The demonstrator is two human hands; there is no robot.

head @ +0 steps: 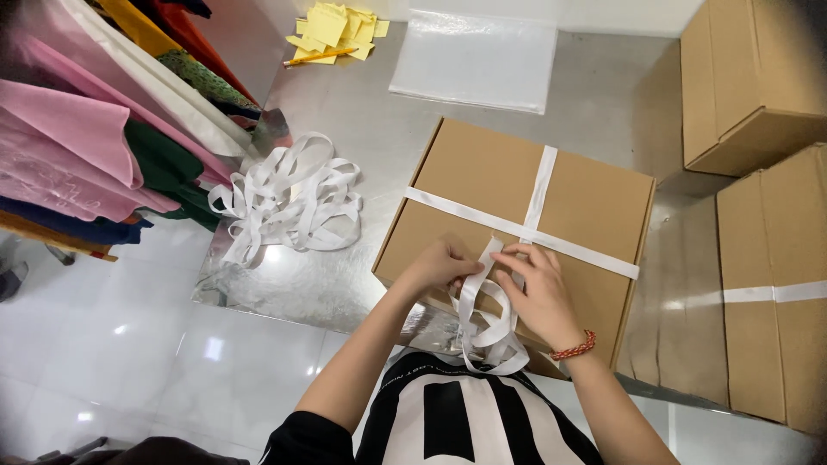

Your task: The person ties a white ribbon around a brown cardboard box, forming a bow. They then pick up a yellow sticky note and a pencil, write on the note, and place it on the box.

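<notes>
A flat brown cardboard box (482, 176) lies on a shiny metal table (362, 112), with white ribbon (538, 194) crossed over its lid. My left hand (444, 265) and my right hand (538, 293) meet at the box's near edge. Both pinch the ribbon's loose ends (484, 323), which hang in loops down toward my striped shirt. A red bead bracelet (575, 347) circles my right wrist.
A tangled heap of white ribbon (289, 200) lies left of the box. Folded coloured cloth (95, 129) is stacked at far left. Yellow paper slips and a pencil (332, 30) sit at the back beside clear plastic bags (474, 56). Cardboard boxes (767, 215) stand right.
</notes>
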